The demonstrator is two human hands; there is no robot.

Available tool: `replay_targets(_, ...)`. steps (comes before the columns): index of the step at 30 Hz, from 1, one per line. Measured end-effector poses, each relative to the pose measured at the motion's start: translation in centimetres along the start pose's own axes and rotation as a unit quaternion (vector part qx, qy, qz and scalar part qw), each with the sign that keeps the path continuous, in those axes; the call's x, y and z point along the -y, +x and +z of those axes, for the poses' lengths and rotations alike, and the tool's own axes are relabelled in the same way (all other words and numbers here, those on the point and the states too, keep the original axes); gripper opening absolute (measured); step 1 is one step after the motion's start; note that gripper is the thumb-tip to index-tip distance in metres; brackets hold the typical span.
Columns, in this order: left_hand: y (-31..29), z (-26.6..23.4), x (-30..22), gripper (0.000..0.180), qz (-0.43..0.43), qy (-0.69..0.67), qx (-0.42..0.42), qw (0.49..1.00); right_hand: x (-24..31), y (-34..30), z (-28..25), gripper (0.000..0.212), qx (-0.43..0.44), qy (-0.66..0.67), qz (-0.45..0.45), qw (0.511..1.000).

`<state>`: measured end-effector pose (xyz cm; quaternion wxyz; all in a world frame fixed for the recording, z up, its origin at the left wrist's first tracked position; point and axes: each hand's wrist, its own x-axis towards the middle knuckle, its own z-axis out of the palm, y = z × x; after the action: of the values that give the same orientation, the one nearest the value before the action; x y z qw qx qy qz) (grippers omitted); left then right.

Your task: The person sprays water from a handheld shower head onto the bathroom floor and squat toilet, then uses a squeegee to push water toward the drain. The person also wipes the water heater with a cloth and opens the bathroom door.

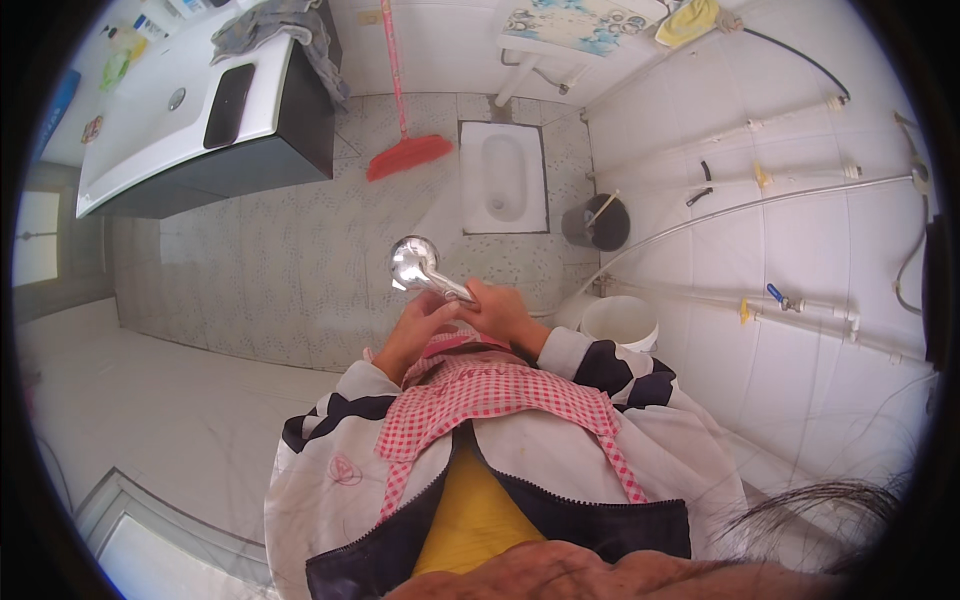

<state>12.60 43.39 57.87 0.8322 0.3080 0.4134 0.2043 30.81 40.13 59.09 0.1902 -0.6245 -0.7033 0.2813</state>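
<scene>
While the right grip is closed around the handle of a chrome shower head, the left grip sits just beside it with bent fingers, and I cannot tell whether it also holds the metal. The shower head's round, mirror-smooth end juts beyond both grips, ahead and to the left, above a floor of speckled tiles. A thin metallic hose curves from the right wall toward the right grip, passing near a round whitish bucket. Farther off are a dark bucket, a ceramic squat toilet with an oval basin and a red broom. At left, a glossy white surface carries a flat dark rectangular object and a rumpled grey towel. Lettering on the pink-and-white checked apron is too blurred to read.
</scene>
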Motion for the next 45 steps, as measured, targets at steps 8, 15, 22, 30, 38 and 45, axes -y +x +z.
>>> replay_targets(8,4.0,5.0,-0.1,0.026,-0.064,-0.034,-0.079,0.994,-3.5,-1.3,0.0,0.033,-0.054,0.007,0.02,0.998)
replay_targets(15,9.3,10.5,1.5,0.023,-0.017,-0.076,-0.059,0.995,-10.7,-4.9,-8.0,0.037,-0.047,-0.049,0.013,0.998)
replay_targets(22,13.0,14.7,2.0,0.021,0.008,-0.062,-0.067,0.996,-24.9,-12.2,-23.9,0.021,-0.49,0.192,0.244,0.815)
replay_targets(30,14.1,18.1,1.6,0.022,-0.014,-0.053,-0.102,0.993,-31.8,-21.3,-35.6,0.025,-0.678,0.376,0.28,0.565)
replay_targets(38,14.2,19.7,1.3,0.021,-0.022,-0.041,-0.099,0.994,-34.7,-24.6,-37.8,0.035,-0.741,0.39,0.366,0.407)
replay_targets(45,14.2,19.6,2.3,0.023,-0.018,-0.03,-0.126,0.991,-38.1,-27.8,-39.2,0.021,-0.731,0.3,0.344,0.507)
